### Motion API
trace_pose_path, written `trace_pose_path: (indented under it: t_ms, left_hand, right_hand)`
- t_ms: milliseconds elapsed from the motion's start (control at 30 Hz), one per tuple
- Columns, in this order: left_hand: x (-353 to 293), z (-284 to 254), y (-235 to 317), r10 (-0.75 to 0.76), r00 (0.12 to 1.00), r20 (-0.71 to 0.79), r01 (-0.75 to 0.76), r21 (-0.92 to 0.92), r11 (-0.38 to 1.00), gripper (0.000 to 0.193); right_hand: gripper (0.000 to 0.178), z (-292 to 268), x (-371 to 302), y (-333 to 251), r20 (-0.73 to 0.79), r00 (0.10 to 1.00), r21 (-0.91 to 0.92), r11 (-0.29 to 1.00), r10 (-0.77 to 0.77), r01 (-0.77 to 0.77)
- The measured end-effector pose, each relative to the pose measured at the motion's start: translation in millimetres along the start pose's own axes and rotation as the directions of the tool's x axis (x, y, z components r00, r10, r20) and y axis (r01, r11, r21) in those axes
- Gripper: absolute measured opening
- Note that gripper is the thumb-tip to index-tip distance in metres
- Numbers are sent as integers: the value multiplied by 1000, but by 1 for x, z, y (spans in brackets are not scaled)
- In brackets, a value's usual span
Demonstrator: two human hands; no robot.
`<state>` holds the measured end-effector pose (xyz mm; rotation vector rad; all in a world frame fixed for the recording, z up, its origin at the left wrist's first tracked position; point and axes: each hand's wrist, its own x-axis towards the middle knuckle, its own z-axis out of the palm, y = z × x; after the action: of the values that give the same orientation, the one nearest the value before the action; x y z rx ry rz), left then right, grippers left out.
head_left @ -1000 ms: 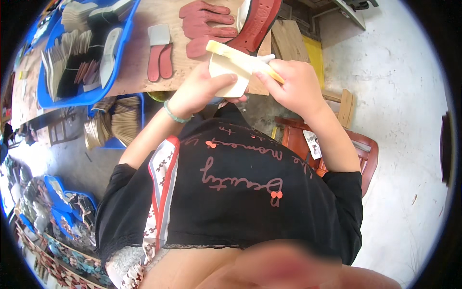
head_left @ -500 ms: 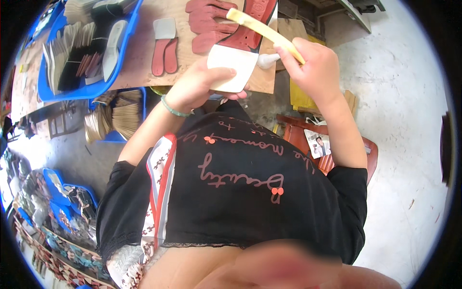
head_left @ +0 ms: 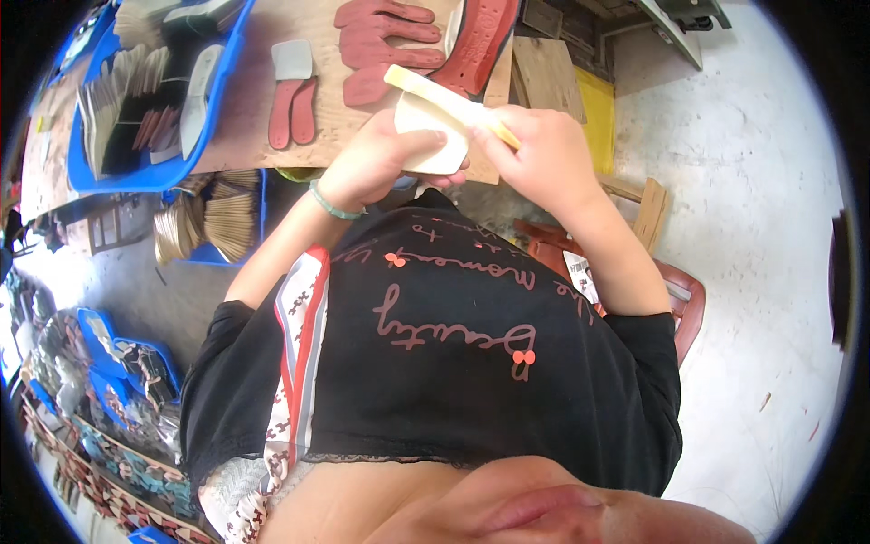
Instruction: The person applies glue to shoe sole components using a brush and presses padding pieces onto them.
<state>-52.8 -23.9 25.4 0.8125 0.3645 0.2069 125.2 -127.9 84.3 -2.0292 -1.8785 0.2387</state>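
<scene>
My left hand (head_left: 376, 159) grips a pale, cream-white insole-like piece (head_left: 426, 150), thumb flat on its face and fingers beneath. In my right hand (head_left: 539, 150) is a long, narrow pale-yellow tool (head_left: 430, 91), closed between thumb and fingers. The tool slants across the upper part of the pale piece; whether it touches cannot be made out. A large red sole-shaped piece (head_left: 476, 50) lies just beyond my hands on the wooden table (head_left: 236, 127). Several red insole pieces (head_left: 385, 45) are laid out to its left.
At the left, a blue basket (head_left: 213, 109) holds stacked insoles. Two red pieces with a whitish end piece (head_left: 292, 59) lie beside it. Below the table, another blue bin holds tan insoles (head_left: 227, 218). A red-brown chair (head_left: 689, 308) stands at the right.
My right hand has come down and leftward, bringing the yellow tool from above the table to over the pale piece. My left hand keeps its hold; the view has shifted slightly.
</scene>
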Motion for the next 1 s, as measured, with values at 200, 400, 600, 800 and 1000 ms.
trace_pose_path:
  t_ms: [200,400,600,800,1000]
  left_hand:
    - [29,19,-14,-6,996,-91,6,0,1000,32]
    - [59,33,-25,-20,995,-98,23,24,999,31]
    - [74,28,-54,2,935,-355,34,93,995,28]
    - [51,-45,-138,205,819,-536,210,613,762,31]
    - [46,-56,-202,543,662,-516,386,856,343,32]
  right_hand:
    - [31,-17,-3,41,4,994,-84,990,110,-109]
    - [33,-10,-7,76,54,995,-7,996,86,-85]
    - [32,-8,2,123,86,989,284,949,117,-137]
    - [28,-10,-6,163,39,962,672,706,269,-224]
    - [28,11,-36,196,165,886,767,508,434,-392]
